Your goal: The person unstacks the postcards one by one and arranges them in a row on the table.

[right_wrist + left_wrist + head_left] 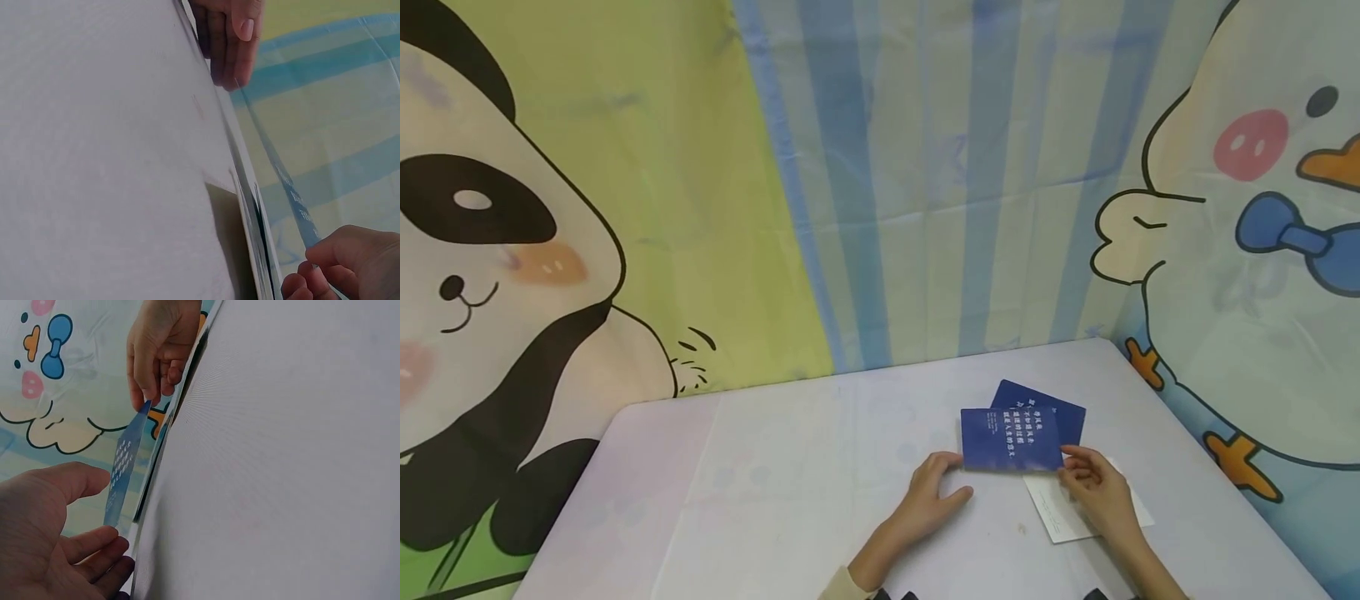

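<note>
A dark blue card with white print (1009, 439) is lifted a little off the white table (775, 500), held between both hands. My right hand (1090, 482) pinches its right corner, thumb and fingers closing on the edge in the right wrist view (315, 259). My left hand (936, 487) touches the card's left corner with fairly straight fingertips, thumb apart from it (75, 481). The card shows edge-on (122, 469) in the left wrist view. A second blue card (1063, 414) lies flat behind it, partly covered.
A white sheet (1051, 515) lies on the table under my right hand. A cartoon cloth backdrop with a panda (497, 250) and a duck (1262, 208) hangs behind and to the sides. The table's right edge (1225, 492) is close.
</note>
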### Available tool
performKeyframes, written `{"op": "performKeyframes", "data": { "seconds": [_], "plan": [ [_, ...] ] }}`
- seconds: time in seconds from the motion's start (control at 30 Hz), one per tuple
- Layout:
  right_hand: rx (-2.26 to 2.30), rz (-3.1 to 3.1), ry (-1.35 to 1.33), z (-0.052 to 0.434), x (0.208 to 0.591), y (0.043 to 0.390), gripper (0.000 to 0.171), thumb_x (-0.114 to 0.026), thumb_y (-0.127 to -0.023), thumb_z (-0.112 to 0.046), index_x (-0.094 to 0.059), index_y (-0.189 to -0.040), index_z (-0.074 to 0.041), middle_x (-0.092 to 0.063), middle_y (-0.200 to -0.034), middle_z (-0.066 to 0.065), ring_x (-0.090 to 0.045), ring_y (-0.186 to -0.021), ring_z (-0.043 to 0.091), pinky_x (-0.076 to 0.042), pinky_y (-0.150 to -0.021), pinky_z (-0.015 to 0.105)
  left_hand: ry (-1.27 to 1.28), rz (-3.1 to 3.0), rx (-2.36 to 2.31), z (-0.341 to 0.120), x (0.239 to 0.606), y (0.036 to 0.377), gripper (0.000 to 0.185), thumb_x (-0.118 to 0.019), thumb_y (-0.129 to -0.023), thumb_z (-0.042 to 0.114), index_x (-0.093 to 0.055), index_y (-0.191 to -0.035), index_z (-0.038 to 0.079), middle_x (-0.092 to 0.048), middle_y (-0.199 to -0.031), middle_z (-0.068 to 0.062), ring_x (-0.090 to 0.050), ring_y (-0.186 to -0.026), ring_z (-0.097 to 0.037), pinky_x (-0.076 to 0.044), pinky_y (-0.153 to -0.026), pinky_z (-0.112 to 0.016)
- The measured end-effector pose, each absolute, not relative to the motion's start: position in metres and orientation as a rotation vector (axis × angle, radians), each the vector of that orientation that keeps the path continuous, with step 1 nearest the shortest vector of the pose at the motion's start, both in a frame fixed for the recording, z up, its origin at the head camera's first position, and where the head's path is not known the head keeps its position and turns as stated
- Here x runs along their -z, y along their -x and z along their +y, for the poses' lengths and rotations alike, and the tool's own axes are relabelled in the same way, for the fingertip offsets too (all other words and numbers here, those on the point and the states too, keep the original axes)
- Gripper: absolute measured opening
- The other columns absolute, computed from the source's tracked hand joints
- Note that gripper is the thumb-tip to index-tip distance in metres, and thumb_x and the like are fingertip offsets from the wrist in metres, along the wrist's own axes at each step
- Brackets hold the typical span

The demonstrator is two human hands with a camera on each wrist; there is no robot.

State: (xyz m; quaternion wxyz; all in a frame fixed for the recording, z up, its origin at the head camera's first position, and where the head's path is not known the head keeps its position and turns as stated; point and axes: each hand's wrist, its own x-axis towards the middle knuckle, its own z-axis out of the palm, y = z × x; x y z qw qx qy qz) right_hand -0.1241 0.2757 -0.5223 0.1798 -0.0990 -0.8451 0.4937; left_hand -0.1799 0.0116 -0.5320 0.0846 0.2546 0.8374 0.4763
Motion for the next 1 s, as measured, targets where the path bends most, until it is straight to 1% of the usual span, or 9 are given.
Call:
{"op": "performKeyframes", "data": {
  "seconds": [0.23, 0.4, 0.53, 0.77, 1.0],
  "plan": [
    [-1.400, -2.407, 0.227, 0.269, 0.519, 0.117, 0.033, -0.068, -0.086, 0.003, -0.061, -0.118, 0.006, -0.062, -0.097, 0.014, -0.054, -0.075, -0.005, -0.051, -0.062, 0.015, -0.753, 2.435, -1.399, -0.001, 0.526, 0.170, 0.052, -0.063, -0.093, 0.036, -0.049, -0.136, 0.009, -0.047, -0.139, -0.006, -0.042, -0.133, -0.028, -0.032, -0.113, -0.046],
    [-1.430, -2.399, 0.218, 0.264, 0.518, 0.113, 0.033, -0.069, -0.085, 0.004, -0.061, -0.117, 0.006, -0.062, -0.098, 0.014, -0.054, -0.076, -0.004, -0.051, -0.061, 0.016, -0.789, 2.449, -1.376, -0.009, 0.523, 0.161, 0.052, -0.063, -0.093, 0.034, -0.050, -0.135, 0.008, -0.049, -0.137, -0.006, -0.044, -0.131, -0.026, -0.033, -0.112, -0.042],
    [-1.424, -2.414, 0.232, 0.261, 0.517, 0.109, 0.032, -0.070, -0.084, 0.003, -0.063, -0.116, 0.005, -0.062, -0.094, 0.010, -0.053, -0.075, -0.003, -0.051, -0.061, 0.016, -0.815, 2.473, -1.357, -0.014, 0.521, 0.155, 0.050, -0.064, -0.093, 0.033, -0.051, -0.134, 0.008, -0.051, -0.135, -0.005, -0.045, -0.129, -0.025, -0.035, -0.111, -0.041],
    [-1.394, -2.512, 0.303, 0.257, 0.513, 0.102, 0.033, -0.073, -0.084, -0.004, -0.065, -0.116, 0.003, -0.062, -0.090, 0.006, -0.051, -0.071, 0.000, -0.048, -0.058, 0.017, -0.854, 2.500, -1.300, -0.021, 0.518, 0.146, 0.048, -0.064, -0.093, 0.033, -0.052, -0.133, 0.008, -0.053, -0.133, -0.005, -0.047, -0.127, -0.024, -0.036, -0.110, -0.040],
    [-1.367, -2.517, 0.243, 0.254, 0.515, 0.094, 0.030, -0.074, -0.080, 0.000, -0.068, -0.109, 0.003, -0.061, -0.084, 0.002, -0.049, -0.066, 0.001, -0.046, -0.055, 0.018, -0.845, 2.488, -1.273, -0.030, 0.516, 0.136, 0.047, -0.062, -0.094, 0.036, -0.053, -0.131, 0.009, -0.054, -0.131, -0.003, -0.047, -0.127, -0.022, -0.036, -0.110, -0.039]
  ]
}}
